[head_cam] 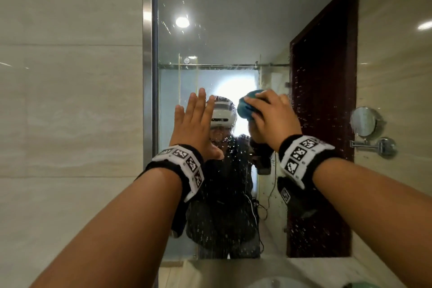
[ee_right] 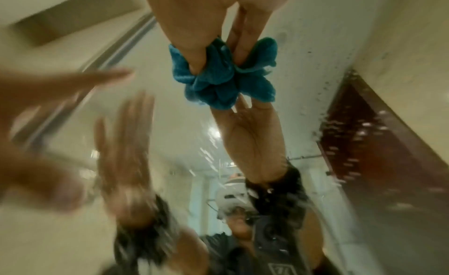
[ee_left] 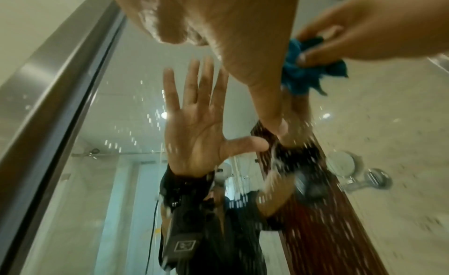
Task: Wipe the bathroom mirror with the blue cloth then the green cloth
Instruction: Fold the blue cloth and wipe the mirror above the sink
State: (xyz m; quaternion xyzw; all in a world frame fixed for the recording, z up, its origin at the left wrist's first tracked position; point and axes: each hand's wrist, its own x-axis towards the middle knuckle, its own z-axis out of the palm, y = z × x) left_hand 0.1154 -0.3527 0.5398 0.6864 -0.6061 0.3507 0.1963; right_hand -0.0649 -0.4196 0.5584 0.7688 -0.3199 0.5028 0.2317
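The bathroom mirror [head_cam: 233,30] is speckled with water drops, thickest over the reflected dark door at the right. My right hand [head_cam: 273,119] grips the bunched blue cloth [head_cam: 245,107] and presses it against the glass at about head height. In the right wrist view my fingers [ee_right: 194,39] dig into the blue cloth [ee_right: 218,81], which meets its own reflection. My left hand [head_cam: 194,121] is raised flat, fingers straight and together, close to the glass left of the cloth, holding nothing. The left wrist view shows its palm [ee_left: 230,29] and the blue cloth [ee_left: 298,75].
A steel frame [head_cam: 148,77] edges the mirror on the left, with tiled wall beyond it. A round shaving mirror [head_cam: 364,121] on a chrome arm sticks out from the right wall. A white basin rim [head_cam: 275,284] shows at the bottom.
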